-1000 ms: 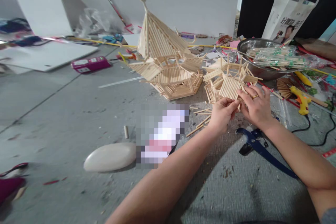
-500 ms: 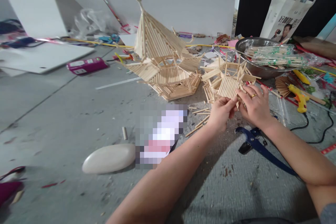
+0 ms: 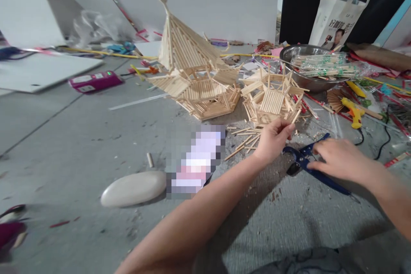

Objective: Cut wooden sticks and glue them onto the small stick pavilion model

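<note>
On the floor — left hand pinches stick, right hand touches cutters.

Left hand and right hand ringless, forearms bare, grey garment below.

pale bare wood all round: the stick, the small model and the tall tower, all matt and unpainted. the cutters have glossy blue handles. the floor is rough, dull grey concrete. the bowl shines, polished metal, with crinkly clear plastic wrap in it. glue gun, smooth yellow plastic.
</note>
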`<state>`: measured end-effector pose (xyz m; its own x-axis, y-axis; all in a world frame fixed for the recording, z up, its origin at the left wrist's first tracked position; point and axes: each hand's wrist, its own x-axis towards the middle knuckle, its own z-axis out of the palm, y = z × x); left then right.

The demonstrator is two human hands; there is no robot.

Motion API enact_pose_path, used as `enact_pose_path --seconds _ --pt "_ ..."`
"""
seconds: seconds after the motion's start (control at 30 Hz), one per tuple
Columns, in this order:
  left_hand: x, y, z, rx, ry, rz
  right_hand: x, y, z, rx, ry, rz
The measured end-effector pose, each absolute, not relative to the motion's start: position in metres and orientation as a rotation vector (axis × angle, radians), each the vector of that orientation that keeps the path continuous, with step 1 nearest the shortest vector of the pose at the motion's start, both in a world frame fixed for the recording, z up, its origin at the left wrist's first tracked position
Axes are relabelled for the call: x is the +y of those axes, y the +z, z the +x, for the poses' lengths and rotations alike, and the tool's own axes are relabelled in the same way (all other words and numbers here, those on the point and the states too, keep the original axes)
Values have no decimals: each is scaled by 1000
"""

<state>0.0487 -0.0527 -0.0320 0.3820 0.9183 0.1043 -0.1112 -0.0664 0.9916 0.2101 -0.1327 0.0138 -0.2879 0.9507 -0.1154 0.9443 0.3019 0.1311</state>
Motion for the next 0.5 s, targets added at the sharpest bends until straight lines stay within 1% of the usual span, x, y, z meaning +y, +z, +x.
enact_pose_path --seconds 0.1,0.2,0.33,0.5 --pt "-60 -29 46 775 996 1470 -150 -8 205 2285 -31 1690" --pt "-69 -31 39 820 1028 1538 -153 -17 202 2253 -89 1707" --pt "-77 -38 29 909 1149 1538 -150 -10 208 2240 -187 1793" --pt "-83 -44 25 966 1239 1475 -154 15 235 2386 -527 2112"
